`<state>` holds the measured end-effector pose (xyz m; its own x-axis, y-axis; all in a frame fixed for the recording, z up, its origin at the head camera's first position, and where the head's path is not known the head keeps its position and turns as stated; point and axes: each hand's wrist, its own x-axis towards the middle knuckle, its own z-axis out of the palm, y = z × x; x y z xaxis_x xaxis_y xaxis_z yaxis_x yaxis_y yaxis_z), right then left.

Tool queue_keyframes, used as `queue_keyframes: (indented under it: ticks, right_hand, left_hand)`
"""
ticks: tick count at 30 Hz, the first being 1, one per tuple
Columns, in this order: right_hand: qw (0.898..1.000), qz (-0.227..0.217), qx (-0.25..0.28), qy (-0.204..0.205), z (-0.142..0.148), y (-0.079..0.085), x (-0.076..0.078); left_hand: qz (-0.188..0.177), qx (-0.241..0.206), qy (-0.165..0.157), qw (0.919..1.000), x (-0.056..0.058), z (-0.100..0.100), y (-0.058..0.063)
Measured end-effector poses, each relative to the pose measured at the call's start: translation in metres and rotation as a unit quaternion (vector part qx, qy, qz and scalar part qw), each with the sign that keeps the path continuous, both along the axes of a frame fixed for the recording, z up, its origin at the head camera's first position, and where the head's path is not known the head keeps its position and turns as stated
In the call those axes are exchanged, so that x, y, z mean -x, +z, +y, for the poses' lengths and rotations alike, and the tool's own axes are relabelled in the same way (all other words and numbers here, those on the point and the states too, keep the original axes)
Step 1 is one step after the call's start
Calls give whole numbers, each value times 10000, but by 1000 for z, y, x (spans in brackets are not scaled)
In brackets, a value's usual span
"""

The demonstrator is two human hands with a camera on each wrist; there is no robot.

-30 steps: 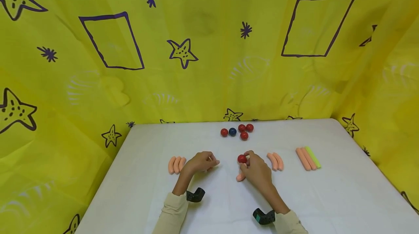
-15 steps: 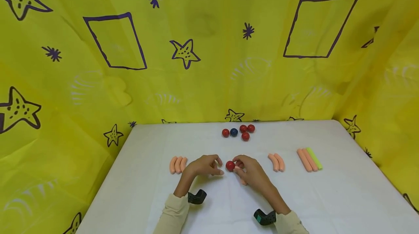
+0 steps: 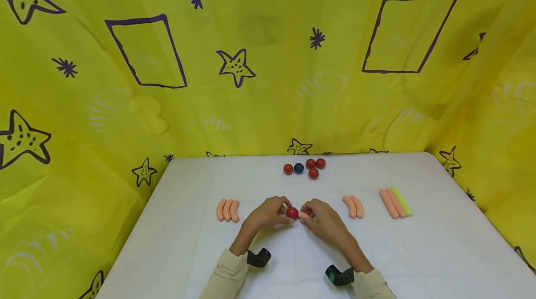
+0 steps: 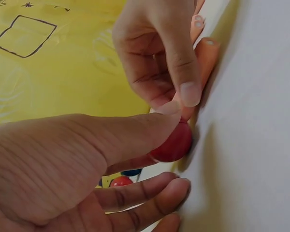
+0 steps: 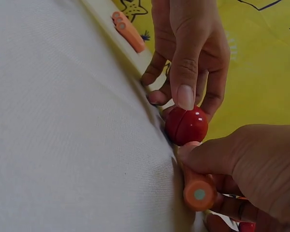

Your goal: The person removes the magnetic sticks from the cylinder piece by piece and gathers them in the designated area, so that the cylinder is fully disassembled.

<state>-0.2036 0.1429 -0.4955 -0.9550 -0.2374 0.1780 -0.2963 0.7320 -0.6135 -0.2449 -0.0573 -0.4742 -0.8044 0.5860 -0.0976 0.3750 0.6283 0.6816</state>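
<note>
Between thumb and fingers, my left hand (image 3: 268, 212) pinches a glossy red ball (image 3: 292, 213) close over the white table. My right hand (image 3: 325, 220) grips a short salmon-coloured magnetic rod (image 5: 197, 186), with a teal dot showing on its near end in the right wrist view. The rod's far end meets the ball (image 5: 187, 125). Most of the rod is covered by the right fingers in the head view. In the left wrist view the left thumb hides part of the ball (image 4: 175, 144).
Three curved salmon rods (image 3: 227, 210) lie left, two more curved rods (image 3: 353, 207) right. Farther right are two straight salmon rods (image 3: 392, 203) beside a green rod (image 3: 402, 202). Several red balls (image 3: 313, 173) and a blue ball (image 3: 298, 168) sit near the back edge. A yellow curtain (image 3: 268, 113) hangs behind.
My right hand has brought the red ball and rod left. My left hand has moved slightly right, from holding nothing to pinching the ball.
</note>
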Motion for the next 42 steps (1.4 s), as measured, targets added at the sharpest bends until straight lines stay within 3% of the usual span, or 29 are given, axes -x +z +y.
queue_keyframes:
  ticks: [15, 30, 36, 42]
  right_hand:
    - [9991, 329, -153, 233, -1, -9, 4]
    - [9981, 533, -184, 251, -3, -7, 3]
    - [9966, 770, -274, -94, -1, -8, 4]
    - [9977, 637, -165, -189, 2, -8, 5]
  left_hand:
    - [112, 102, 466, 9988, -6, 11, -1]
    - [292, -64, 383, 9988, -2, 9, -7]
    - [252, -57, 281, 9993, -1, 7, -6]
    - [110, 0, 282, 9995, -1, 6, -3]
